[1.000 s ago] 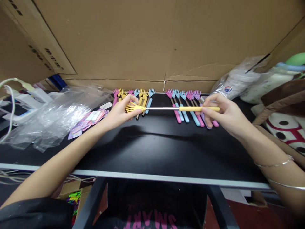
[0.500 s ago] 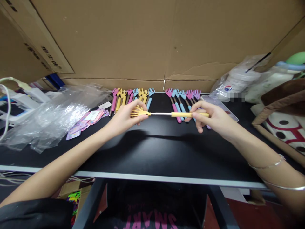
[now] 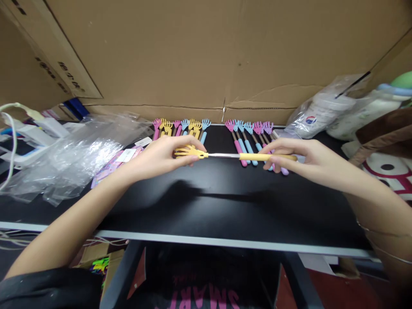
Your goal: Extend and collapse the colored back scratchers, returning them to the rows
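Head view: yellow hand-headed plastic back scratcher [image 3: 247, 157] with silver metal rod, level above black table [image 3: 209, 216], grip of left hand [image 3: 162, 156] pinched round head, grip of right hand [image 3: 304, 161] pinched round handle, translucent bagged cup [image 3: 326, 113] bearing Pepsi emblem, black cloth [image 3: 214, 264] below showing upside-down pink "SMART"

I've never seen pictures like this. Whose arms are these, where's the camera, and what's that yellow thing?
No machine here: these are a person's bare hands, seen by a camera worn on their head, looking forward and down. The left hand holds the finger-shaped end of a yellow back scratcher; the right hand grips its handle. Beyond, on the black table, similar colorful scratchers lie in two groups. Clear plastic bags lie at left; a bagged cup is at right.
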The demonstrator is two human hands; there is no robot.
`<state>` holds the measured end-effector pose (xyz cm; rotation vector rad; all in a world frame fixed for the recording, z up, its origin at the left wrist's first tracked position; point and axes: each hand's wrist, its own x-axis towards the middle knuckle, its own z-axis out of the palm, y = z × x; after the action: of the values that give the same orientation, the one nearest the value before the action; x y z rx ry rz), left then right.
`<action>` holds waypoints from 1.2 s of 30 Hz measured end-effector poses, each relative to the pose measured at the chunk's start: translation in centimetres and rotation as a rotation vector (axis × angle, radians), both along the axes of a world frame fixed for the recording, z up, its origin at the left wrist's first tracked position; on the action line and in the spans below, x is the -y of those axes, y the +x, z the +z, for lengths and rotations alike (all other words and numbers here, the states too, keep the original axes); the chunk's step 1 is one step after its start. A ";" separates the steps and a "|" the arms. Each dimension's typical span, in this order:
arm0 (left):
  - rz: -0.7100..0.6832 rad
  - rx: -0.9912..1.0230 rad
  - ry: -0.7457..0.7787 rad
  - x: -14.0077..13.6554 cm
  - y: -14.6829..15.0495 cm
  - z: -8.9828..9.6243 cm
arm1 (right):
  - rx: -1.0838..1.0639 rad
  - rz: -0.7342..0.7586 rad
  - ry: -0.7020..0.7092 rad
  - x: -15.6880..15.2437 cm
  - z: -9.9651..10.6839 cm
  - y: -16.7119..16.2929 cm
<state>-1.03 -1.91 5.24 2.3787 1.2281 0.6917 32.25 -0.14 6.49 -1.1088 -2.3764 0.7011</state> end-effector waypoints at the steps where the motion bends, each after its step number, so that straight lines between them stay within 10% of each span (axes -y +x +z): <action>1: -0.004 0.057 -0.020 -0.1 0.1 0.2 | -0.042 -0.011 -0.020 0.1 0.2 -0.1; 15: 0.220 0.543 -0.154 -3.3 1.8 -1.4 | -0.555 -0.130 -0.266 -3.1 -1.7 -2.3; 27: 0.095 0.203 -0.083 -2.0 1.5 -3.4 | -0.286 -0.108 -0.280 -3.5 -4.3 -0.9; 30: 0.111 0.057 -0.006 -2.0 1.4 -3.6 | -0.185 -0.094 -0.153 -3.1 -4.3 -1.1; 36: 0.218 -0.157 0.272 -1.8 1.5 -4.0 | 0.100 -0.125 0.561 -1.4 -3.9 -1.5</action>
<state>0.49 -0.14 1.26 2.5833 1.5666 0.7949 30.78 1.23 2.56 -1.0390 -2.3388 -0.0742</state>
